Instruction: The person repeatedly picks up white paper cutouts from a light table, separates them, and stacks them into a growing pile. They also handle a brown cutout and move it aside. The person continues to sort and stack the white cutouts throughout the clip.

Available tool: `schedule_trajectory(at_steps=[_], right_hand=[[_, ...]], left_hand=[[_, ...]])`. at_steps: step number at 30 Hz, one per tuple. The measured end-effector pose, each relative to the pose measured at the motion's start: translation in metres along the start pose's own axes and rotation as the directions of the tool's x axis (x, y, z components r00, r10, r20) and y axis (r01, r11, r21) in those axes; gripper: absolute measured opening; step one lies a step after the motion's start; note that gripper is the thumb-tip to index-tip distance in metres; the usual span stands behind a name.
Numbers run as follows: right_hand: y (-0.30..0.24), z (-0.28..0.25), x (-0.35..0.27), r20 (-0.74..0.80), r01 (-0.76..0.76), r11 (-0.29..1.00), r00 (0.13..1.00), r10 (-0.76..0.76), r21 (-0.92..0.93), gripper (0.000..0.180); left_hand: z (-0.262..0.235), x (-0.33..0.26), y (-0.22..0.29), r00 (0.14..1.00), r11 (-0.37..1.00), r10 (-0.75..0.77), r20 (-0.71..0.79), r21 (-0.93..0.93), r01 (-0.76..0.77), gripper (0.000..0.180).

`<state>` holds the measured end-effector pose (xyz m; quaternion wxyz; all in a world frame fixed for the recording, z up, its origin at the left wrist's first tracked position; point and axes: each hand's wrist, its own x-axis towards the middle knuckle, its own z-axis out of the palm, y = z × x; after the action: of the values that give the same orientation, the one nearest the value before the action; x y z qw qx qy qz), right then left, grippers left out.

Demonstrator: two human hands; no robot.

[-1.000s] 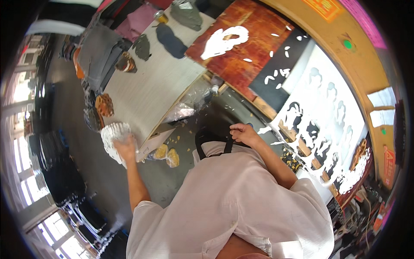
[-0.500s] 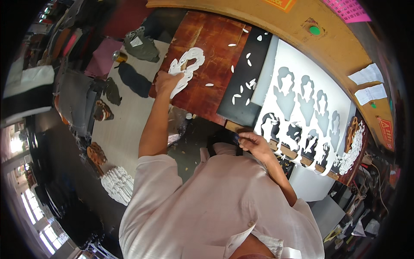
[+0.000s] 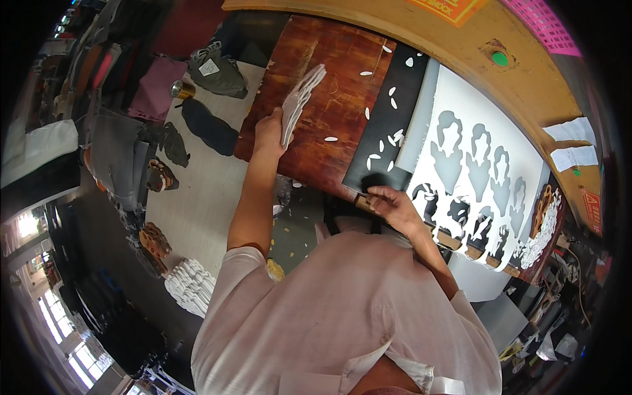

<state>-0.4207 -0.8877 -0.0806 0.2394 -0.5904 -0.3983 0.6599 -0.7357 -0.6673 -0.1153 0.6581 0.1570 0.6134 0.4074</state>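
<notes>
My left hand [image 3: 268, 131] is closed round the lower end of a stack of thin white cut pieces [image 3: 301, 104], raised on edge above the reddish-brown board [image 3: 329, 72]. Several small white oval scraps [image 3: 331, 139] lie on this board and on the black strip [image 3: 368, 155] beside it. At the strip's near end is my right hand [image 3: 394, 205], fingers curled together; what they hold, if anything, is hidden. A blurred dark patch shows just beyond the fingertips. Right of it lies a white sheet [image 3: 488, 108] with several shaped cut-outs.
A yellow-brown machine beam [image 3: 368, 23] with a green button [image 3: 500, 59] spans the far side. On the pale left table [image 3: 197, 178] lie dark cut pieces [image 3: 209, 125], a can [image 3: 182, 89] and white stacks [image 3: 189, 286]. White scraps [image 3: 543, 230] are heaped at the far right.
My left hand has tipped the white stack from facing up to edge-on. My right hand stays near the strip's end, and a dark blur now shows beyond it. The whole view has shifted slightly.
</notes>
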Motion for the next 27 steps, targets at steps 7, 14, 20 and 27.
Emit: schedule_trajectory(at_steps=[7,14,20,27], right_hand=[[0.022,-0.008,-0.013,-0.011,-0.052,0.998,0.999,0.053,0.036,0.036],[0.015,-0.025,-0.023,0.086,-0.163,0.945,0.986,0.144,0.284,0.051],[-0.045,-0.039,0.044,0.086,0.107,0.845,0.98,-0.178,0.525,0.048],[-0.007,-0.026,0.065,0.002,-0.02,0.802,1.0,0.023,0.597,0.063]], left_hand=[[0.002,0.001,-0.014,0.971,0.962,-0.162,0.175,-0.191,0.195,0.031],[0.028,-0.032,-0.023,0.96,0.956,-0.106,0.258,-0.24,0.17,0.034],[0.089,-0.102,-0.081,0.995,0.992,-0.031,0.092,0.126,0.019,0.036],[0.097,-0.137,-0.11,0.99,0.943,-0.073,0.12,0.331,0.029,0.038]])
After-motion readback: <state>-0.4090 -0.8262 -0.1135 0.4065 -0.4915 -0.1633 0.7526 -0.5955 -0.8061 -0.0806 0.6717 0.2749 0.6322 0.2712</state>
